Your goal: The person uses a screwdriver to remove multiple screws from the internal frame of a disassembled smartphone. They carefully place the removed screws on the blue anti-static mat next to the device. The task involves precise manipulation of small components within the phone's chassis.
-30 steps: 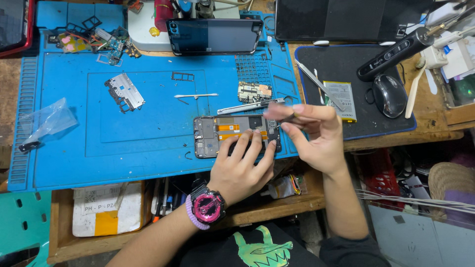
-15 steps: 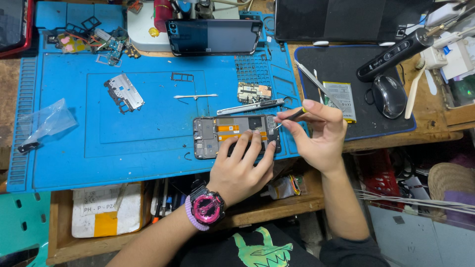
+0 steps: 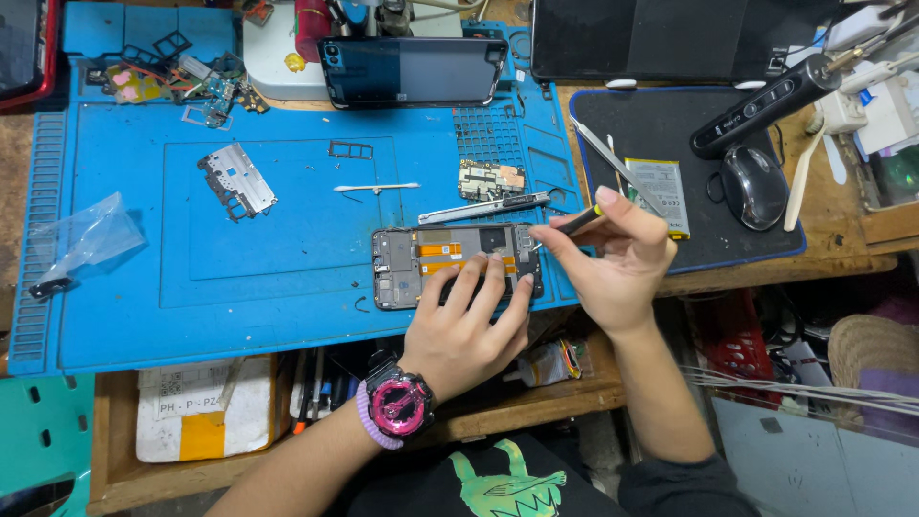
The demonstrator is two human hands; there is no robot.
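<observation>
Opened phone (image 3: 450,263) pinned by left hand (image 3: 469,325); right hand (image 3: 613,258) grips screwdriver (image 3: 574,225).

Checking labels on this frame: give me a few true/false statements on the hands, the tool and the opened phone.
1. The left hand rests its fingers on the opened phone. True.
2. The right hand holds a cotton swab. False: it pinches a screwdriver, tip at the phone's right end; the cotton swab lies apart on the blue mat.
3. The battery lies on the dark pad right of the mat. True.
4. The computer mouse sits on the blue mat. False: it is on the dark pad.
5. The wristwatch is on the right wrist. False: left wrist.
</observation>
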